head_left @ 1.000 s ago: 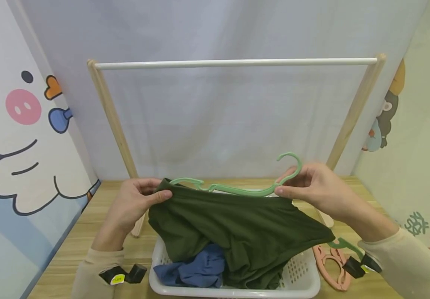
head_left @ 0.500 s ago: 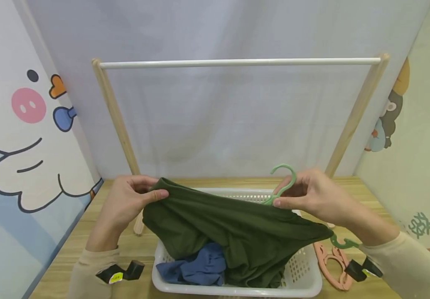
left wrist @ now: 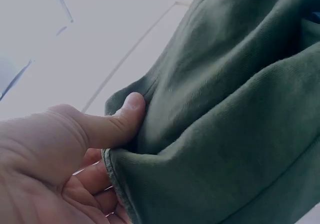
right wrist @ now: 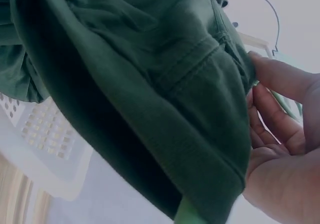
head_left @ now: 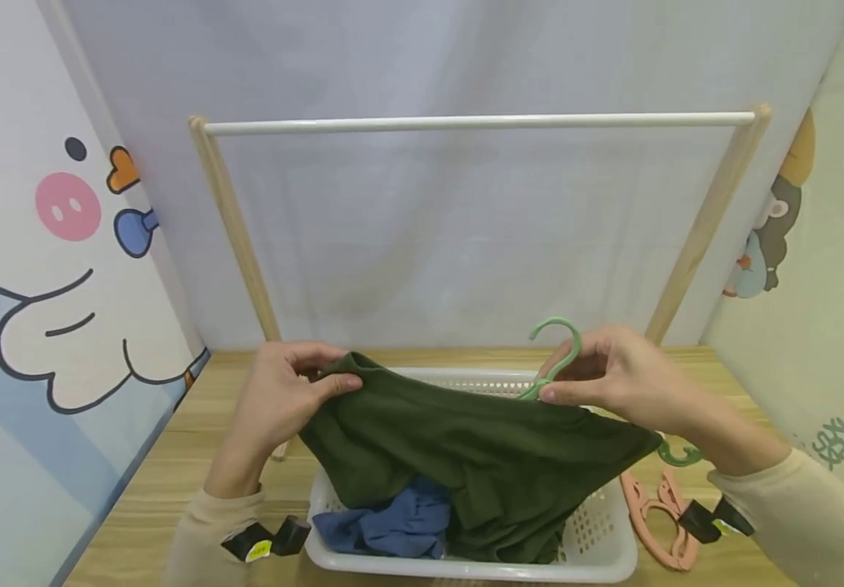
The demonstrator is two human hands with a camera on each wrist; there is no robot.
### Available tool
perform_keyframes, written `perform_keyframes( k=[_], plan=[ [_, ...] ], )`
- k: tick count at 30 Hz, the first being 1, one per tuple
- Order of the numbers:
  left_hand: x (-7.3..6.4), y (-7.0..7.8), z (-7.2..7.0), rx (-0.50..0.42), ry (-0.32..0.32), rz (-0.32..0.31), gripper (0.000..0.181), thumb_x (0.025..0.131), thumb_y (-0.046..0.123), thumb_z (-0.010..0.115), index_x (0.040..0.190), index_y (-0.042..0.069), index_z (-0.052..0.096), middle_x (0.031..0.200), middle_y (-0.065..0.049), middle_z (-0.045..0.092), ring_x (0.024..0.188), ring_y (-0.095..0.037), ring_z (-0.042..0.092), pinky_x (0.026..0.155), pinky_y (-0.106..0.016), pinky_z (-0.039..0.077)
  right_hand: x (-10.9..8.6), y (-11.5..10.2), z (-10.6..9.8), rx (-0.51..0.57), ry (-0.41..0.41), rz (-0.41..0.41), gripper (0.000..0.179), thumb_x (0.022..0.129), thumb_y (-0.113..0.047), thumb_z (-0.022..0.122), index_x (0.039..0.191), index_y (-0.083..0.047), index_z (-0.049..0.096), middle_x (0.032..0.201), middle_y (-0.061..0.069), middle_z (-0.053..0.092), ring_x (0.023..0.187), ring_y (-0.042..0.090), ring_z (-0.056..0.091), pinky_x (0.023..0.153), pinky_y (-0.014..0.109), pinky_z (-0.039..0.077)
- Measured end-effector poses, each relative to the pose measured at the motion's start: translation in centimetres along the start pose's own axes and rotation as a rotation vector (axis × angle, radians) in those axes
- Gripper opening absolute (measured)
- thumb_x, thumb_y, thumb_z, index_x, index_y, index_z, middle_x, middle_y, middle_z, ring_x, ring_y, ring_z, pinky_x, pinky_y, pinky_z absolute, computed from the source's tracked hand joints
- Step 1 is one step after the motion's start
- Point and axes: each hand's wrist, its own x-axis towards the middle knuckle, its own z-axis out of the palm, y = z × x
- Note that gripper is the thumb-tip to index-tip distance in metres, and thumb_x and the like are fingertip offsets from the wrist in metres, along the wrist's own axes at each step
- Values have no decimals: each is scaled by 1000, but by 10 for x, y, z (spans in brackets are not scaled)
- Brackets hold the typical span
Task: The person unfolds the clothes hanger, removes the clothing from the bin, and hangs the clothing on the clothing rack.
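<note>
A dark green shirt (head_left: 458, 448) is held up between both hands over a white basket. My left hand (head_left: 282, 399) pinches the left end of its upper edge, thumb in front; in the left wrist view the thumb (left wrist: 125, 116) presses into the fabric fold. My right hand (head_left: 627, 375) pinches the upper edge near the base of a light green hanger's hook (head_left: 557, 320). Most of the hanger is hidden by the cloth. Its right end (head_left: 678, 456) juts from the sleeve opening, and light green also shows at the sleeve in the right wrist view.
The white basket (head_left: 480, 572) stands on the wooden table (head_left: 135, 505) with a blue cloth (head_left: 399, 526) in it. An orange hanger (head_left: 678, 561) lies to its right. Behind stands a rack with a white bar (head_left: 480, 123) and wooden legs. Printed panels flank both sides.
The hanger's left arm, visible above the shirt's edge a second ago, is now hidden by the cloth. My left hand shifted left, then back right. The right sleeve end rose slightly.
</note>
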Motion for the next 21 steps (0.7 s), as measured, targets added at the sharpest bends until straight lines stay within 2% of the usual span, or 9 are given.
perform_keyframes(
  k=[4, 9, 17, 21],
  plan=[
    [1, 0, 4, -8, -7, -4, 23, 88, 13, 97, 109, 10, 89, 100, -4, 86, 77, -17, 73, 67, -27, 58, 1, 1, -2, -11, 5, 24, 12, 100, -13, 86, 108, -4, 84, 103, 11, 84, 98, 22, 81, 84, 35, 67],
    [3, 3, 11, -36, -23, -6, 25, 88, 12, 97, 112, 9, 89, 103, -4, 86, 81, -17, 76, 69, -28, 60, 8, 2, 6, -26, -26, 37, 15, 99, -15, 87, 108, -4, 83, 102, 8, 85, 98, 23, 81, 84, 34, 66],
    [3, 7, 21, -51, -63, 40, 25, 89, 10, 96, 113, 10, 88, 103, -3, 86, 81, -17, 78, 68, -29, 62, 22, 2, 19, -17, 19, 60, 14, 98, -17, 88, 106, -6, 84, 100, 7, 85, 99, 26, 82, 80, 33, 66],
    [4, 8, 26, -32, -70, 58, 25, 88, 10, 97, 112, 11, 89, 101, -1, 86, 81, -16, 77, 67, -27, 59, 29, 1, 27, -43, 10, 42, 12, 98, -18, 89, 103, -8, 85, 97, 4, 85, 89, 23, 81, 68, 31, 63]
  ],
)
